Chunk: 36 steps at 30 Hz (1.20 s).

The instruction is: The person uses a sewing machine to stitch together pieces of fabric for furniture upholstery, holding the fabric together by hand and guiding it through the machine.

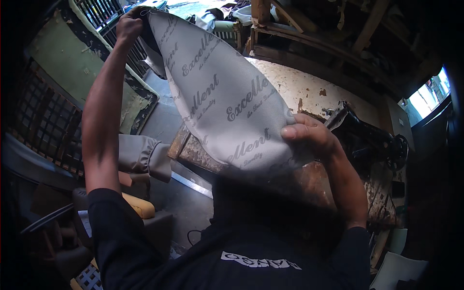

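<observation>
A large piece of light grey upholstery fabric (212, 87), with dark lettering printed over the side facing me, is stretched up in front of me. Its far left corner is gripped by my left hand (129, 28), raised high with the fingers closed; a dark underside shows beside it. My right hand (314, 134) pinches the right edge, thumb on top and the other fingers mostly hidden behind the cloth. Just right of that hand, a black sewing machine (372, 135) with a handwheel stands on a worn work table (285, 72). The fabric covers part of the table.
At the left leans a green padded panel (67, 58) with a torn dark border, near a dark lattice frame (41, 116). Grey gathered fabric (145, 154) hangs below my left forearm. A wooden furniture frame (314, 38) stands at the back right. A yellow foam piece (139, 205) lies lower left.
</observation>
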{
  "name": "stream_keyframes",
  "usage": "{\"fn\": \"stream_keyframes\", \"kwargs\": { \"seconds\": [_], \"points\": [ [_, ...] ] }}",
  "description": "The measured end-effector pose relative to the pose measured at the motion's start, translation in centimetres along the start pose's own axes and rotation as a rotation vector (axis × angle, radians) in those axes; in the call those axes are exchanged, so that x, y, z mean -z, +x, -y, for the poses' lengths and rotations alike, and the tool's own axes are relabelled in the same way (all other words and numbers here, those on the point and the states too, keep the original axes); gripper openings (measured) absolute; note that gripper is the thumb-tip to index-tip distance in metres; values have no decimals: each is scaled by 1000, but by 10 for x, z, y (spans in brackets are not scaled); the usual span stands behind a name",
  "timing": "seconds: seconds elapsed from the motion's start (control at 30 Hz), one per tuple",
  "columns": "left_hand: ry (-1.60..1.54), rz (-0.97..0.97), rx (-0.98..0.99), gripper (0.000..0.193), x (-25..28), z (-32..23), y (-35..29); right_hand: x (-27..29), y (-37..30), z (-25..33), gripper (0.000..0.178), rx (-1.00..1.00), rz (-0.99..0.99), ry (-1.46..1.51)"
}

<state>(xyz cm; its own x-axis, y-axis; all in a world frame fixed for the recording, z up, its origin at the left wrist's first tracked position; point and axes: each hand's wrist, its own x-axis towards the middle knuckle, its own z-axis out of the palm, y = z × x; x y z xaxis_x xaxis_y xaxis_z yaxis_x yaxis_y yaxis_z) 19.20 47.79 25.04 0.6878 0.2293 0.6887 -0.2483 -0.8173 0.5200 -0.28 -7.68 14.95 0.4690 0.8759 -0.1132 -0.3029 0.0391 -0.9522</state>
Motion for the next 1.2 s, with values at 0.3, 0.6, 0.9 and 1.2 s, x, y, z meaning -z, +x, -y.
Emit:
{"fn": "stream_keyframes", "kwargs": {
  "seconds": [0.3, 0.6, 0.9, 1.2],
  "points": [
    [240, -97, -590, 27, 77, -71, -110, 87, 2, -3, 17, 299, -757, -1875],
    [499, 474, -448, 36, 63, -142, -468, 47, 31, -73, 14, 182, -949, -1504],
    [508, 606, -271, 46, 59, -167, -506, 19, 31, -133, 19, -73, -663, -1442],
    [344, 780, -289, 43, 36, -169, -513, 30, 33, -152, 35, -392, -982, -1491]
  ]
}}
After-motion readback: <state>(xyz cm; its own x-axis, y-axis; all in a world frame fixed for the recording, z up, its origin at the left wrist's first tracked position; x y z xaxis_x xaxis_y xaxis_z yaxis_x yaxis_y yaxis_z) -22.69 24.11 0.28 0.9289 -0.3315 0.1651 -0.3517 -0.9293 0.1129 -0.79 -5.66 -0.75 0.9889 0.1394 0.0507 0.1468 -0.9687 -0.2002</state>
